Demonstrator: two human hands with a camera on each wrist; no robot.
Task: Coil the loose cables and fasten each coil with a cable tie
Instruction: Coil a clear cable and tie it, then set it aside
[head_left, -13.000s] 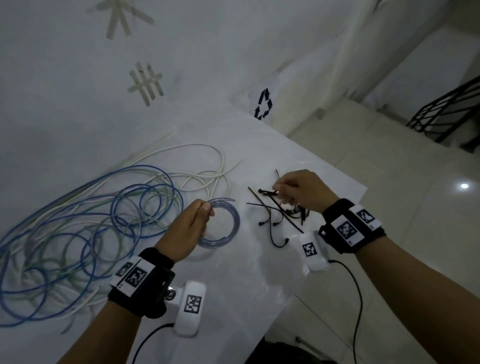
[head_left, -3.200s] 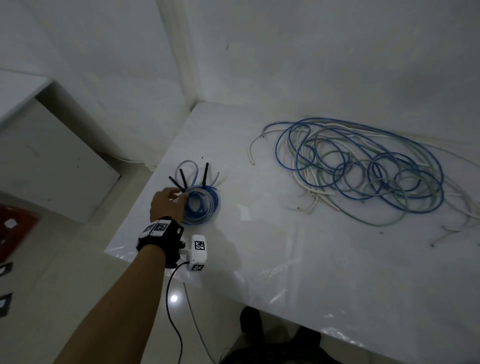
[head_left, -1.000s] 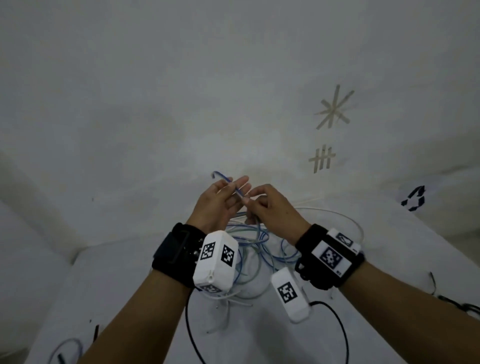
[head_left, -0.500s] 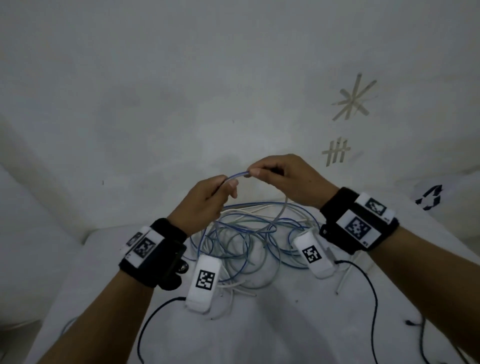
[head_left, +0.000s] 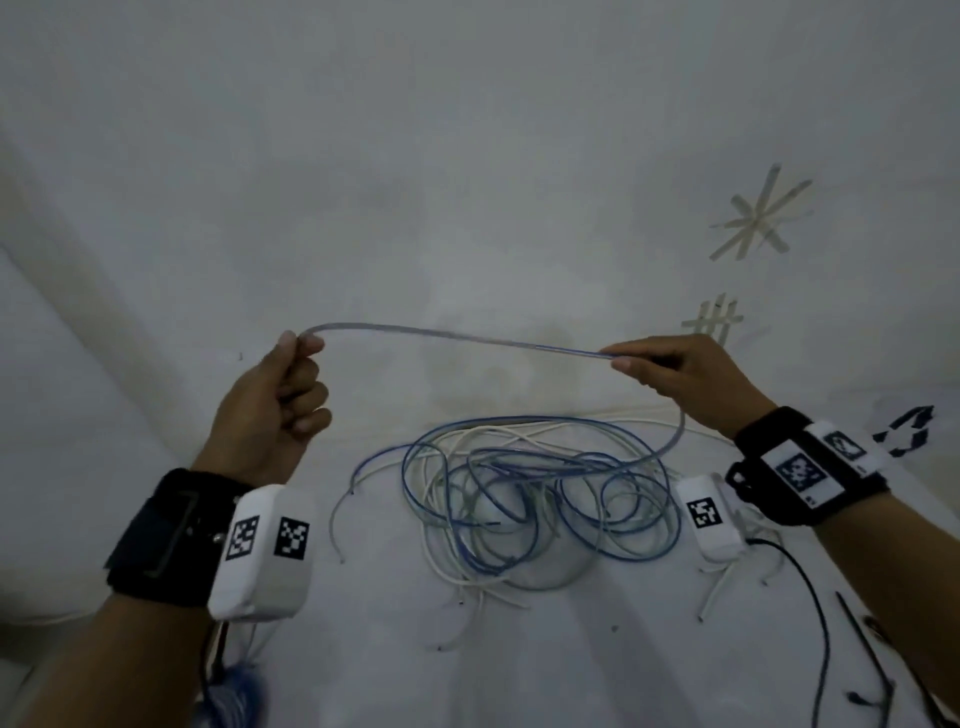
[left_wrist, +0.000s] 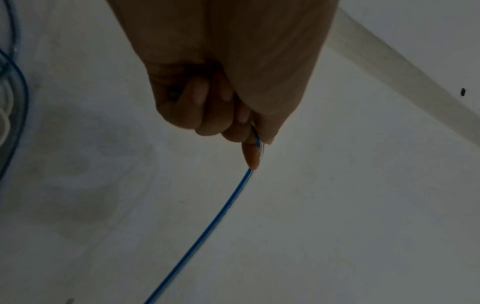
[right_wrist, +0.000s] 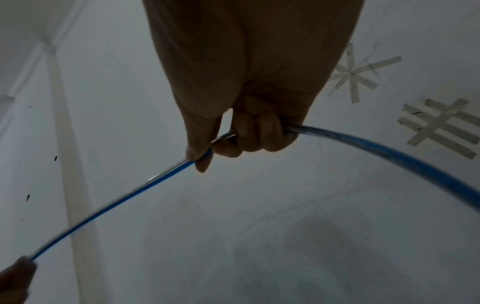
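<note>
Head view shows both hands raised above the table (head_left: 545, 670), a blue cable (head_left: 457, 336) stretched between them. Left hand (head_left: 270, 410) pinches its end between thumb and forefinger, other fingers curled. Right hand (head_left: 685, 374) has its fingers wrapped round the cable, which drops behind it into the loose tangle (head_left: 540, 499) of blue and white cables on the table. Black ties (head_left: 867, 660) lie at the table's right edge.
</note>
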